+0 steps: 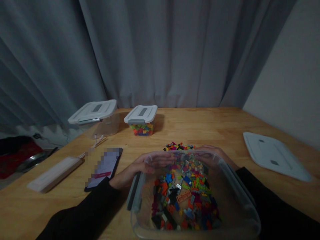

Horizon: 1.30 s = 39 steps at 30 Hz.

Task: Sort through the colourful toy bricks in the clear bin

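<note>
One tub (240,200), clear, open, with latches, on the near surface (212,123); its near edge runs close to the bottom of my view. Contents: mixed small bricks (185,196), crowded over the floor of the tub, many blurred into one another, single shapes hard to count. One pile (177,146) of like bricks, just beyond the far rim, its lower part hidden by tub and hands. Left hand (152,160): at the far left corner, fingers straight and close together, pointing inward, the tips dim behind clear plastic. Right hand (212,154): at the far right corner, its back showing above the rim; fingers obscured, so I cannot tell whether they grip anything. Both sleeves black, cut off below. One lid (275,156), white, flat at right, near corner blurred. One phone (111,163), at left, partly masked by pixelation. One white block (56,173) with cable (96,143), kind unclear. Two lidded boxes behind: the small box (152,111) holds bricks; the large box (107,125) has contents I cannot make out. Backdrop: grey curtain (162,50), cropped above.
</note>
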Tool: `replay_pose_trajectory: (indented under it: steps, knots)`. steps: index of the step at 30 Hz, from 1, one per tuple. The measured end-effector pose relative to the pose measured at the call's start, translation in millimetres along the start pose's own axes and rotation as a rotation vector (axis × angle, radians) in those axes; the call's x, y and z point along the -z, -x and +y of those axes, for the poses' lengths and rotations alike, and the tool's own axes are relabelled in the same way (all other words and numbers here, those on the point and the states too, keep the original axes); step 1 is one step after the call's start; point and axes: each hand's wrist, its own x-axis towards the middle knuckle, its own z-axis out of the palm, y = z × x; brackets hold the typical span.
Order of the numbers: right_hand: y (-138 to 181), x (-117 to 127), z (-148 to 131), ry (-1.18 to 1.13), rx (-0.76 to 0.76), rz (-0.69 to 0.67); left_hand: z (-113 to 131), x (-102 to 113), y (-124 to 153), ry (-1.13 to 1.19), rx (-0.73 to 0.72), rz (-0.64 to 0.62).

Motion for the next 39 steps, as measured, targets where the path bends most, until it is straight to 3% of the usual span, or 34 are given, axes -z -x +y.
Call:
replay_pose_trajectory:
  steps: [11,19,27,31,35,39]
  knots:
    - [0.8,-6.6,4.0,-0.08,-0.048,0.022,5.3,-2.7,0.6,0.013,0.018,-0.019]
    - [-0.2,14.0,-9.4,0.016,-0.053,0.016,0.6,-1.1,0.0,0.001,0.005,-0.001]
    - [-0.7,18.6,-31.3,-0.263,-0.208,0.159,3.4,-1.5,-0.2,-0.003,0.013,-0.004]
    - [-2.6,20.0,-32.7,-0.333,-0.201,0.225,6.7,-3.6,0.3,0.0,0.007,-0.01]
    - [-6.1,21.2,-36.6,-0.295,-0.168,0.388,7.4,-4.2,0.3,0.001,0.0,-0.008]
    - [-4.5,24.4,-37.7,-0.492,-0.347,0.434,4.8,-2.4,0.0,0.005,-0.002,-0.02]
